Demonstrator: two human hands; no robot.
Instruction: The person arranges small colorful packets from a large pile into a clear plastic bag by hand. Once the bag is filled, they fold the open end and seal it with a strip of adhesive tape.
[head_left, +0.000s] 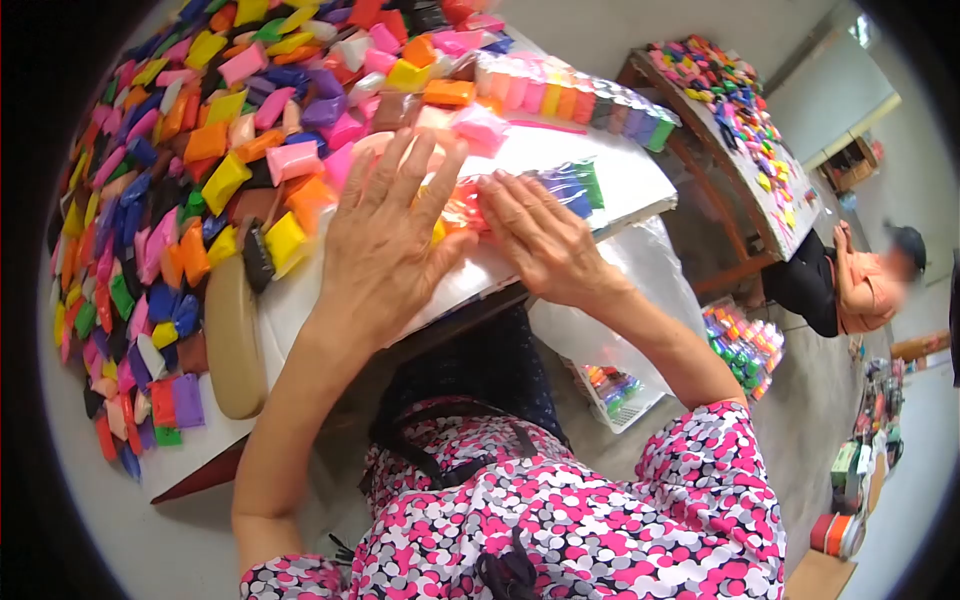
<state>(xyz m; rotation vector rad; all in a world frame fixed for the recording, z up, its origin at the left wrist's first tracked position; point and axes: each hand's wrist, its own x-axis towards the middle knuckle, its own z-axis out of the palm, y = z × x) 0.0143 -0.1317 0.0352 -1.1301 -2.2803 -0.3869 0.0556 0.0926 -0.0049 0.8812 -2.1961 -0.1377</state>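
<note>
On the white table (637, 178), my left hand (378, 245), fingers spread wide, and right hand (548, 240), fingers flat together, seem to smooth the wrapped colourful row (574, 188) beneath them, which needs light, even pressure.

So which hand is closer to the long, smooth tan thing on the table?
Left. The left hand is a little way right of the long, smooth tan thing; the right hand is farther right, beyond the left one.
</note>
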